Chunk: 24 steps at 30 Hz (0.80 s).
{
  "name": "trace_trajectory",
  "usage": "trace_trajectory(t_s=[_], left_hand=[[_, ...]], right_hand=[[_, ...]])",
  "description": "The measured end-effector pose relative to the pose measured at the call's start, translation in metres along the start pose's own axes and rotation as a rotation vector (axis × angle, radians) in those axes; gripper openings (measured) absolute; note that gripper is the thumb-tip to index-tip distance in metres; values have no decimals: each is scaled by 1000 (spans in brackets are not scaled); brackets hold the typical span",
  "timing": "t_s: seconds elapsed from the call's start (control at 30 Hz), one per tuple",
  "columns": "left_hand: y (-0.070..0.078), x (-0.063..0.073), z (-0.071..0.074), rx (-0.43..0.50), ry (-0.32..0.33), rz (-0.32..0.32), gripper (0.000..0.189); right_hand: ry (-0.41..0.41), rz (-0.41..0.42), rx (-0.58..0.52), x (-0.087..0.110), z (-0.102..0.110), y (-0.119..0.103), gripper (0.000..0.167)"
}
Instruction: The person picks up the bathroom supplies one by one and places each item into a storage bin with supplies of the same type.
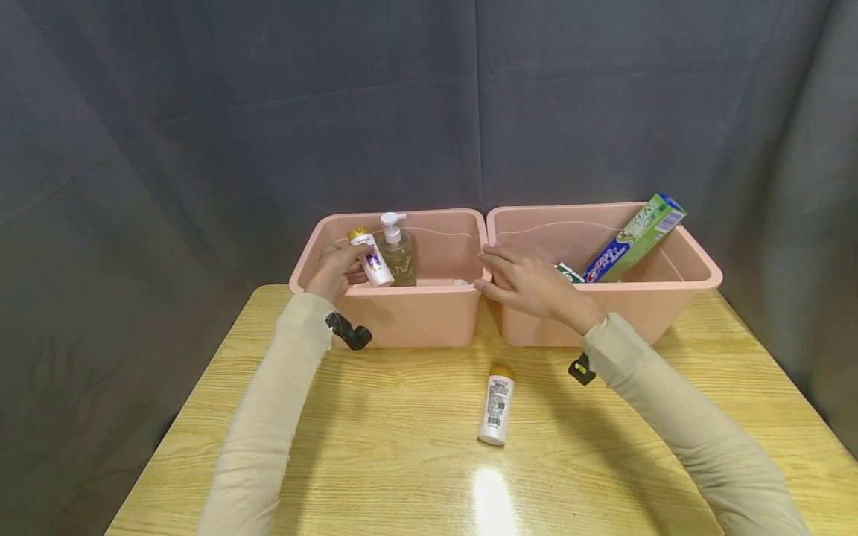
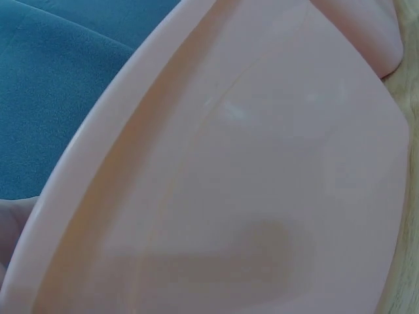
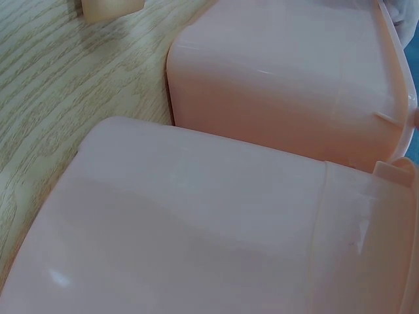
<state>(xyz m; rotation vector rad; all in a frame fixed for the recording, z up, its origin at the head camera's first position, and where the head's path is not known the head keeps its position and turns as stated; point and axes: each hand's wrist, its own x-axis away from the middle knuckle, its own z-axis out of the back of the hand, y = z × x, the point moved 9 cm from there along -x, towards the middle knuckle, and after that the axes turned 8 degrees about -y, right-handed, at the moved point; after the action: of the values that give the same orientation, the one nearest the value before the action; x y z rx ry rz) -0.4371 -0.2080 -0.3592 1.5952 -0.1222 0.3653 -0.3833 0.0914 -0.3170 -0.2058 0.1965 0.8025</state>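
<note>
My left hand [image 1: 338,269] holds a small white shampoo bottle [image 1: 372,260] with a gold cap, tilted over the front rim of the left pink bin [image 1: 402,316]. Beside it in that bin stands a clear pump bottle [image 1: 398,257] with a white pump. My right hand [image 1: 529,283] grips the left bin's right rim at the front corner, where the two bins meet. A second white bottle [image 1: 497,406] with a gold cap lies on the table in front of the bins. In the left wrist view the bin wall [image 2: 262,163] hides nearly all of the hand.
The right pink bin [image 1: 603,313] holds a green and blue toothpaste box [image 1: 637,238] leaning out at its right end, and a green and white package [image 1: 568,272]. Both bins stand on a wooden table [image 1: 402,454] before a dark grey curtain [image 1: 335,112].
</note>
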Motion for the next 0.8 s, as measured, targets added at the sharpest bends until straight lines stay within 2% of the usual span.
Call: trace_trajectory(t_s=[0.8], left_hand=[[0,7,4,-10,69,-57,49]], right_hand=[[-17,-2,-6,0,-2,1,63]])
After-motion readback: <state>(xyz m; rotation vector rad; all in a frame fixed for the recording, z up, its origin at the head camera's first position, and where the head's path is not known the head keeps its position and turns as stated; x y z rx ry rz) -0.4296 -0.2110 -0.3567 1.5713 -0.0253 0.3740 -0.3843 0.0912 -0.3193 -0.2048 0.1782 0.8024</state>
